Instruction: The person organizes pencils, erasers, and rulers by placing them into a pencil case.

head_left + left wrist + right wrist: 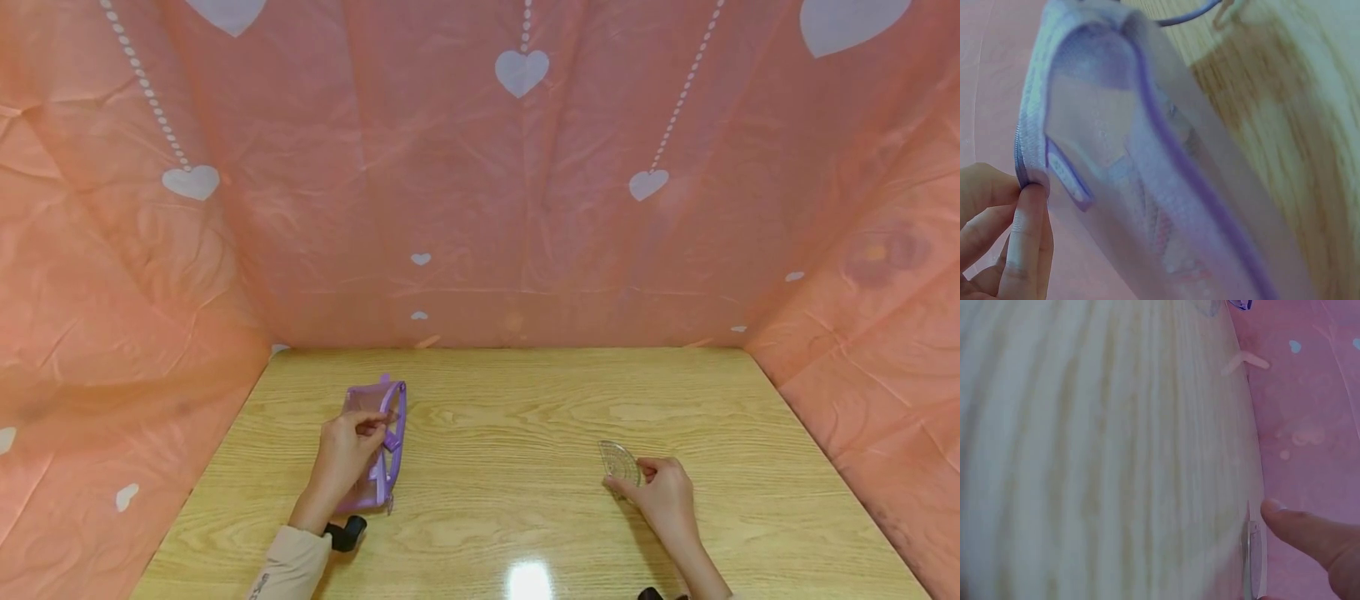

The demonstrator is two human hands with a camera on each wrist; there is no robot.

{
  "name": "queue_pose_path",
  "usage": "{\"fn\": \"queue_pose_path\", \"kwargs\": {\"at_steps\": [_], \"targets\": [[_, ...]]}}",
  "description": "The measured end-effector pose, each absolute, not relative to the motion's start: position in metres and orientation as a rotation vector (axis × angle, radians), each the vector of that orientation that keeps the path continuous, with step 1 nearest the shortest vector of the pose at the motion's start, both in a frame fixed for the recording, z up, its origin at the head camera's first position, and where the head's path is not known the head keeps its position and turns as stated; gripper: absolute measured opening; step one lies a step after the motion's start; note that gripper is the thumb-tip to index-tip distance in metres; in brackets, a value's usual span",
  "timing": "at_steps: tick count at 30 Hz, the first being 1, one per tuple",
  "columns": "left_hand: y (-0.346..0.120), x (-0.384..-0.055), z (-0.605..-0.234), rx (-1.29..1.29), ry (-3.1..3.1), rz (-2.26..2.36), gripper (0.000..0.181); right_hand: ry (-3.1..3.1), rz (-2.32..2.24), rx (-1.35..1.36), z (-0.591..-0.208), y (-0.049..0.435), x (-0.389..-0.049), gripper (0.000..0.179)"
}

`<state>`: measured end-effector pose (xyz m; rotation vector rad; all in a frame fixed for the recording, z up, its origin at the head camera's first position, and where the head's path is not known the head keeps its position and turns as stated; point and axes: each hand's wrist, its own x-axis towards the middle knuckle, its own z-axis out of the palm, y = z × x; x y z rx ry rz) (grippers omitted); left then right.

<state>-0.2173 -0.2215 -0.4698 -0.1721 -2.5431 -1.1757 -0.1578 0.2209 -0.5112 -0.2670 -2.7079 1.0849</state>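
A see-through purple zipped pencil pouch lies on the left part of the table, its mouth open toward the right. The left hand pinches the zip edge of the pouch between thumb and fingers. In the left wrist view the pouch's purple rim stands apart, and blurred things show inside. At the right, a clear half-round protractor is held by the right hand between thumb and fingers, just above the tabletop. Seen nearly edge-on, the protractor appears low in the right wrist view.
The wood-grain table spreads between the two hands. Behind it and along both sides hangs a pink cloth with white hearts. A black wrist camera sits at the left wrist, close to the pouch's near end.
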Motion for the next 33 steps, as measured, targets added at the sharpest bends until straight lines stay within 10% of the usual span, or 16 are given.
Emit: {"fn": "queue_pose_path", "kwargs": {"at_steps": [33], "targets": [[-0.2203,-0.2175,-0.4700,-0.171,-2.557,-1.177,0.014,-2.678,1.086,-0.289,-0.5060,0.2181,-0.1594,0.054]]}}
